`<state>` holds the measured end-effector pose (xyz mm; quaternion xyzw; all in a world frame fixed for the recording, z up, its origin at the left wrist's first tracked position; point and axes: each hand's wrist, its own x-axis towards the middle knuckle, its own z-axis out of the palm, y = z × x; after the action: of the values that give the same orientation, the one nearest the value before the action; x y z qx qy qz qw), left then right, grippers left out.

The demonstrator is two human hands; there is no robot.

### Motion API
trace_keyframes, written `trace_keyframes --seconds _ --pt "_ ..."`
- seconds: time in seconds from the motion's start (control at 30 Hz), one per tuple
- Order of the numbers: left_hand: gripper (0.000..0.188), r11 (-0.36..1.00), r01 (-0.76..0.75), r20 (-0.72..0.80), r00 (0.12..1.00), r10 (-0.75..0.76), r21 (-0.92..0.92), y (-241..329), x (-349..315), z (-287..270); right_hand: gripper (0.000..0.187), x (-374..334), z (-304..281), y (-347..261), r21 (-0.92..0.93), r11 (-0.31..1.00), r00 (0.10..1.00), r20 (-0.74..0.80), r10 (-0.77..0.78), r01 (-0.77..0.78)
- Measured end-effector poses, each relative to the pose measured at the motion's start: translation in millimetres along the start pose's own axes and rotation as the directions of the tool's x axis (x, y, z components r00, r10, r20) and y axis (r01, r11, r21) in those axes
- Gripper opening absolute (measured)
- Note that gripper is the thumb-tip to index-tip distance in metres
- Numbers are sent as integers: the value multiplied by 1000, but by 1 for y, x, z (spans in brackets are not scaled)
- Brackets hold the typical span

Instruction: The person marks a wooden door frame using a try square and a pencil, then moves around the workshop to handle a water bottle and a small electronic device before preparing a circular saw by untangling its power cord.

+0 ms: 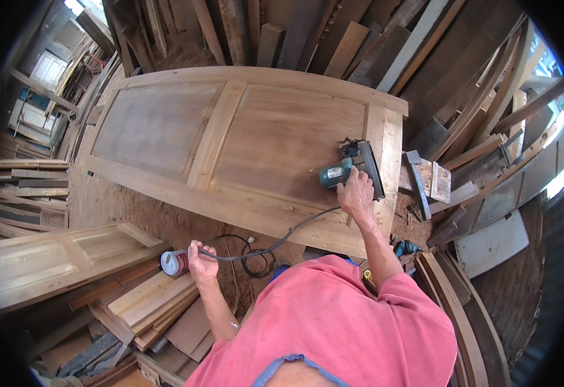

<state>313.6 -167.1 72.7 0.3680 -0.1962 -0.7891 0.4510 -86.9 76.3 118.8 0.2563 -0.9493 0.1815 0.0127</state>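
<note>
A wooden panel door (212,151) lies flat in front of me, with two large recessed panels between pale rails. Near its right end, a teal belt sander (353,169) with a dark, long flat side is on the door; whether it rests fully on the wood I cannot tell. My right hand (357,193) is closed around its body. Its black power cord (282,242) runs down and left to my left hand (202,263), which pinches it beside the door's near edge. A round white and red can (174,262) stands just left of that hand.
A second panel door (75,251) lies on stacked boards at the left. Wood planks (349,48) lean behind the door. A hammer (418,184) lies on a wooden block at the right, near a teal drill (407,248). Coiled cable (256,263) is on the dusty floor.
</note>
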Motion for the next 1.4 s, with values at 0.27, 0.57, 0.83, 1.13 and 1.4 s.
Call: trace_keyframes --seconds 0.27,0.57,0.83,1.13,1.4 --pt "24 420 -294 447 831 -333 859 -32 -63 97 55 -36 40 -155 405 265 258 854 -453 -875" --pt "81 882 398 326 893 -310 -253 -47 -94 6 26 -105 28 -235 594 575 181 767 -616 -563" --pt "85 499 -376 -485 868 -105 -781 106 -44 -116 34 -110 -50 -230 739 502 -74 529 -845 -448" --pt "55 620 -529 -495 833 248 -580 214 -70 -222 29 -74 -50 -183 796 564 262 605 -752 -219" --pt "32 492 -687 703 685 192 535 185 -108 -34 59 -142 2 -313 655 444 155 650 -744 -611"
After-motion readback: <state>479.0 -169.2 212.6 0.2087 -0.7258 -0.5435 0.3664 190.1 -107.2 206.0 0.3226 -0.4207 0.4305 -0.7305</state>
